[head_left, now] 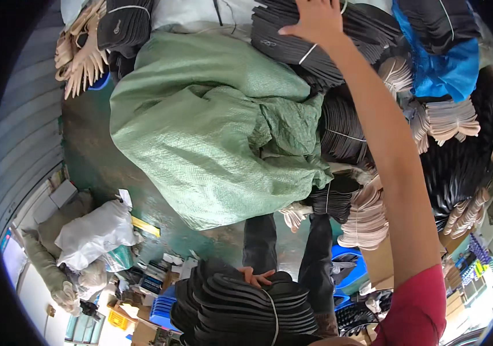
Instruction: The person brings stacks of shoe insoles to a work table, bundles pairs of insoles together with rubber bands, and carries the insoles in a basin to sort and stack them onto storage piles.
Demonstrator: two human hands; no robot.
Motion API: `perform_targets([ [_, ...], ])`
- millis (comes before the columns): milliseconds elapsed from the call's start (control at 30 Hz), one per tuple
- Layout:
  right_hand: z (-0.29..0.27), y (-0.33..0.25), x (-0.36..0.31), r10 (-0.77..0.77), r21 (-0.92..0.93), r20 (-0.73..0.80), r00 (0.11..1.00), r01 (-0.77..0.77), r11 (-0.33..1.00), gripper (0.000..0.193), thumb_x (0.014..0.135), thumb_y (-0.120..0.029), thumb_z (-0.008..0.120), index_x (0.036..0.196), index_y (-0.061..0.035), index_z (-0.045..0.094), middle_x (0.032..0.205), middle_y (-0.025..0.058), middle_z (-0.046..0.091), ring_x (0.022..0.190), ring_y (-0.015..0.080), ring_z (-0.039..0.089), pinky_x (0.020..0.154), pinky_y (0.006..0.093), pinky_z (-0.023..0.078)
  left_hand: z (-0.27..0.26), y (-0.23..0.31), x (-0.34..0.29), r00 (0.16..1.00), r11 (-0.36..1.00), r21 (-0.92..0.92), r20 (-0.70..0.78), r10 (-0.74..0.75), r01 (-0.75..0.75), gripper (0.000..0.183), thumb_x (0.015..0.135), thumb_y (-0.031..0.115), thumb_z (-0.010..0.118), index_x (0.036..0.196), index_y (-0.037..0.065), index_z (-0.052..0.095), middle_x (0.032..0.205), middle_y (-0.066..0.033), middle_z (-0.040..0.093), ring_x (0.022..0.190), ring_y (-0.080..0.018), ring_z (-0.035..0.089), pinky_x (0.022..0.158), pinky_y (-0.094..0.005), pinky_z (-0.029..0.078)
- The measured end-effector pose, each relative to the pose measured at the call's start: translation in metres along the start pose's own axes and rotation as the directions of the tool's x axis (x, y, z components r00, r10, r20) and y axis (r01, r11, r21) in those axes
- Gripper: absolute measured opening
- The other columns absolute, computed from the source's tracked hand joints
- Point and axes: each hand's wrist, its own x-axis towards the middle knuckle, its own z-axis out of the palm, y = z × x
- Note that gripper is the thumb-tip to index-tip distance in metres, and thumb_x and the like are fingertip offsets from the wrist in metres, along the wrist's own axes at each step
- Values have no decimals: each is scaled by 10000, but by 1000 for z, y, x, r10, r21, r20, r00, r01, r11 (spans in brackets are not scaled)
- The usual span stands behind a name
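Observation:
My left hand (pixel 256 277) curls its fingers over a thick bundle of black insole-shaped pieces (pixel 229 305), tied with a white cord and held low in front of me. My right arm stretches far forward. At its end my right hand (pixel 318 23) lies with fingers spread on another tied bundle of black insole-shaped pieces (pixel 284 43), on top of the pile; its fingertips run off the upper edge of the picture. Between the two hands a large green woven sack (pixel 200 132) drapes over the pile, its right end crumpled.
Tied bundles of beige pieces (pixel 364 216) and black pieces (pixel 343 127) are stacked right of the sack. Blue sheeting (pixel 445 69) hangs at the far right. On the left floor lie a white sack (pixel 99 233) and boxes. A blue bin (pixel 350 268) stands near my legs.

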Motion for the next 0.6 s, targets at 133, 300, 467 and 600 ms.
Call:
perform_targets([
  [133,0,16,3,90,274,247,965,-158,949,639,711,-381,739,1220,-55,532,1213,178,562,1156,365,512,991,459,407,-6,15,-12,998,997,-39,-5,65,-65,247,966,252,502,1060,23,494,1179,-302,586,1286,-473,395,1101,-564,-176],
  [300,-9,50,-81,128,398,-70,989,-90,913,360,624,-130,748,964,-103,633,1010,70,641,965,300,588,831,392,484,-1,25,-7,993,993,-82,-84,78,-85,157,958,161,511,1013,21,556,1139,-229,635,1272,-422,440,1096,-597,-171],
  [467,-40,46,-116,68,458,-63,996,-31,888,347,582,-54,727,912,-77,622,1060,68,615,985,297,565,820,382,478,-16,24,-9,991,985,-111,-51,124,-129,175,974,165,473,1022,11,539,1136,-249,629,1257,-452,440,1089,-604,-172],
  [600,-49,48,-152,191,479,-4,982,-166,862,367,543,-30,711,892,-70,608,1126,76,577,1024,302,536,859,395,454,-23,22,-3,981,975,-106,-12,193,-193,232,995,198,420,1019,5,546,1143,-257,623,1248,-471,441,1076,-620,-175],
])
